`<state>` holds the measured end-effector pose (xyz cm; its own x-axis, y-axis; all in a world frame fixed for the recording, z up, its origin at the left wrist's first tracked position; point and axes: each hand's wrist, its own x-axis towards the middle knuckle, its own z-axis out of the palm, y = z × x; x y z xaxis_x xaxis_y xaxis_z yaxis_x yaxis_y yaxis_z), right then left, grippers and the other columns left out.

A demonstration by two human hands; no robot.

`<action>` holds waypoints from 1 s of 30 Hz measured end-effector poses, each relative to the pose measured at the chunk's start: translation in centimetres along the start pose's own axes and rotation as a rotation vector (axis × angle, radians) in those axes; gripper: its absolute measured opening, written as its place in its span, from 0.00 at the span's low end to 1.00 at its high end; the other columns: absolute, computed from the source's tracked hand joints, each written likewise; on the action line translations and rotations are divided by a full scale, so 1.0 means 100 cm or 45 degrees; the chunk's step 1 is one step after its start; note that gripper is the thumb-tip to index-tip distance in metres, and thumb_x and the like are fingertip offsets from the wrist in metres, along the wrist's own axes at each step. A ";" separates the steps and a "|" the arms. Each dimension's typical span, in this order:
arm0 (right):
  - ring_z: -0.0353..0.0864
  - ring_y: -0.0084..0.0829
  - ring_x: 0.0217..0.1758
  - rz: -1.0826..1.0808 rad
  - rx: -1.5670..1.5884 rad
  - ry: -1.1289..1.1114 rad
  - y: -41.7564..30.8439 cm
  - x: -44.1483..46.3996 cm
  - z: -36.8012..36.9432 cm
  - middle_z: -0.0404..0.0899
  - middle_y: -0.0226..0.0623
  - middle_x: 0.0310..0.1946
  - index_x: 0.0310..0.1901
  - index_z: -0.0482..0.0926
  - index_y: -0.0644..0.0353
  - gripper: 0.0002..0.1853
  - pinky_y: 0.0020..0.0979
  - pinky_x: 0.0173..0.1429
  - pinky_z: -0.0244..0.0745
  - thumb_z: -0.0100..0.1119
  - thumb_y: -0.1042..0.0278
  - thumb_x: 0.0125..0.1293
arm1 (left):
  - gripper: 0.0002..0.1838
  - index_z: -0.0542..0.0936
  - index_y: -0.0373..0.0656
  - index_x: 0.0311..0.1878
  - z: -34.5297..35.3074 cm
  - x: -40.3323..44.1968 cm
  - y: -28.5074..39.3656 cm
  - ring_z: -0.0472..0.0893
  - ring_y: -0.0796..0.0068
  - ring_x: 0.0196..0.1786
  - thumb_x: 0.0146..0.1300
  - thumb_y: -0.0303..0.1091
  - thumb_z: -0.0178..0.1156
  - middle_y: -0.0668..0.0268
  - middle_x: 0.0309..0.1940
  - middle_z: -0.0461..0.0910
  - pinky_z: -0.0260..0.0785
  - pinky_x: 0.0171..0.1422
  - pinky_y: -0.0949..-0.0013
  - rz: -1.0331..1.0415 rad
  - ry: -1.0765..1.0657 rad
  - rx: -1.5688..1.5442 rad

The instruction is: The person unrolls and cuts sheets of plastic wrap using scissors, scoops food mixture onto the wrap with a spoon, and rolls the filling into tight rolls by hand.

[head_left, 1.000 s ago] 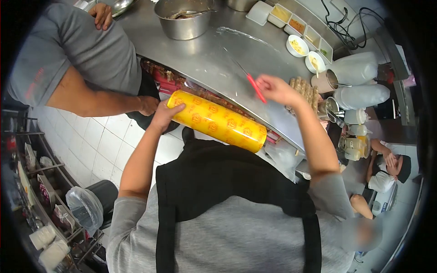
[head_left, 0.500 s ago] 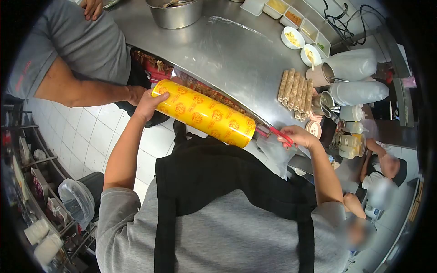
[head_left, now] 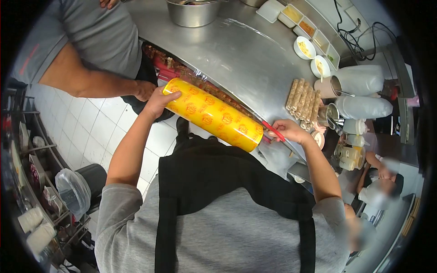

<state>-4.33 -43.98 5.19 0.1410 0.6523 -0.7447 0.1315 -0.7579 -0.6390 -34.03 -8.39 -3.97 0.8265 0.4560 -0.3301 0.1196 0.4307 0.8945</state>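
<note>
A large yellow roll of film (head_left: 214, 113) with red printed emblems lies slanted in front of my apron, above the drawer edge. My left hand (head_left: 159, 102) grips its upper left end, thumb on top. Close to its lower right end, my right hand (head_left: 287, 132) is closed on a slim red-handled tool (head_left: 274, 131); its working end is hidden. Behind the roll, a pulled-out red drawer (head_left: 166, 70) holds chopped brownish food, partly covered by the roll. A co-worker's hand (head_left: 144, 91) is right beside my left hand, at the drawer's left end.
The steel counter (head_left: 218, 50) carries a metal pot (head_left: 191, 13), stacked seeded rolls (head_left: 302, 100), white bowls (head_left: 304, 48) and sauce bottles (head_left: 353, 139). A co-worker (head_left: 100, 41) stands at my left. A lined bin (head_left: 75, 195) is on the tiled floor (head_left: 114, 123).
The view has shifted a little, so most things sit further right. The red-handled tool in my right hand has turned and now lies nearer the roll's end.
</note>
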 end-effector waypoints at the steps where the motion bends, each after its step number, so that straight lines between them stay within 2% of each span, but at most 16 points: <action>1: 0.78 0.17 0.27 0.010 -0.024 -0.016 -0.004 0.008 0.000 0.80 0.27 0.26 0.36 0.79 0.61 0.18 0.20 0.31 0.70 0.70 0.54 0.60 | 0.19 0.79 0.32 0.52 0.001 -0.001 0.001 0.84 0.73 0.44 0.60 0.32 0.68 0.62 0.43 0.84 0.74 0.54 0.70 -0.002 -0.001 0.000; 6: 0.77 0.18 0.26 -0.024 -0.303 -0.036 -0.045 0.057 0.006 0.79 0.29 0.23 0.34 0.78 0.62 0.20 0.22 0.31 0.70 0.70 0.51 0.60 | 0.19 0.79 0.32 0.50 0.002 -0.002 0.002 0.83 0.73 0.44 0.59 0.33 0.69 0.62 0.43 0.84 0.74 0.54 0.71 -0.001 0.014 0.019; 7: 0.76 0.19 0.23 -0.034 -0.357 -0.052 -0.052 0.065 0.007 0.79 0.31 0.21 0.33 0.79 0.61 0.21 0.22 0.29 0.69 0.70 0.49 0.60 | 0.19 0.79 0.32 0.50 0.002 -0.003 0.002 0.83 0.74 0.44 0.59 0.33 0.69 0.62 0.43 0.84 0.74 0.54 0.71 0.000 0.016 0.044; 11: 0.75 0.19 0.20 -0.051 -0.394 0.019 -0.087 0.080 0.015 0.80 0.33 0.18 0.30 0.79 0.60 0.23 0.24 0.24 0.65 0.69 0.44 0.59 | 0.20 0.79 0.33 0.51 0.004 -0.005 0.010 0.83 0.74 0.44 0.58 0.32 0.69 0.63 0.43 0.84 0.73 0.54 0.71 0.026 -0.018 0.123; 16: 0.74 0.19 0.19 -0.083 -0.485 0.008 -0.117 0.109 0.026 0.80 0.31 0.18 0.29 0.79 0.58 0.26 0.23 0.23 0.63 0.66 0.38 0.59 | 0.19 0.79 0.33 0.50 0.010 -0.007 0.017 0.82 0.75 0.45 0.57 0.32 0.70 0.64 0.43 0.84 0.72 0.55 0.72 0.080 -0.056 0.216; 22: 0.74 0.19 0.20 -0.050 -0.500 0.049 -0.168 0.129 0.042 0.80 0.30 0.19 0.30 0.80 0.56 0.27 0.23 0.23 0.61 0.66 0.35 0.57 | 0.18 0.82 0.35 0.47 0.012 -0.005 0.019 0.82 0.79 0.42 0.55 0.33 0.72 0.67 0.39 0.85 0.73 0.52 0.73 0.123 -0.099 0.558; 23: 0.74 0.19 0.20 -0.069 -0.481 0.091 -0.167 0.141 0.044 0.80 0.30 0.18 0.29 0.80 0.57 0.28 0.24 0.23 0.62 0.68 0.35 0.55 | 0.19 0.82 0.36 0.46 0.012 -0.004 0.016 0.83 0.77 0.41 0.54 0.36 0.72 0.65 0.38 0.85 0.74 0.50 0.72 0.160 -0.083 0.689; 26: 0.79 0.24 0.22 -0.138 -0.483 0.126 -0.180 0.162 0.053 0.82 0.33 0.19 0.25 0.84 0.61 0.29 0.29 0.31 0.73 0.69 0.35 0.52 | 0.23 0.83 0.38 0.43 0.014 -0.004 0.008 0.85 0.67 0.39 0.51 0.46 0.73 0.59 0.35 0.85 0.75 0.47 0.66 0.234 -0.010 1.141; 28: 0.78 0.24 0.18 -0.181 -0.494 0.141 -0.184 0.162 0.058 0.81 0.32 0.16 0.22 0.84 0.61 0.25 0.30 0.28 0.73 0.70 0.41 0.54 | 0.27 0.83 0.39 0.42 0.026 -0.016 0.006 0.85 0.58 0.38 0.48 0.54 0.73 0.53 0.34 0.84 0.75 0.46 0.60 0.235 0.065 1.522; 29: 0.77 0.25 0.17 -0.204 -0.530 0.126 -0.183 0.159 0.059 0.81 0.32 0.16 0.21 0.84 0.61 0.24 0.30 0.28 0.73 0.70 0.43 0.55 | 0.33 0.83 0.40 0.41 0.025 -0.020 -0.013 0.82 0.48 0.40 0.44 0.61 0.71 0.48 0.34 0.82 0.74 0.46 0.54 0.256 0.113 1.527; 30: 0.77 0.25 0.17 -0.225 -0.558 0.126 -0.181 0.153 0.056 0.81 0.32 0.15 0.21 0.84 0.61 0.24 0.29 0.27 0.73 0.71 0.45 0.55 | 0.32 0.83 0.41 0.42 0.030 -0.026 -0.018 0.83 0.50 0.40 0.44 0.60 0.72 0.50 0.33 0.83 0.74 0.46 0.55 0.237 0.090 1.615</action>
<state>-10.06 -20.30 4.30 0.1692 0.7847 -0.5963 0.5597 -0.5745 -0.5972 -34.74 -12.73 -3.83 0.8610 0.4860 -0.1500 0.4757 -0.6651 0.5757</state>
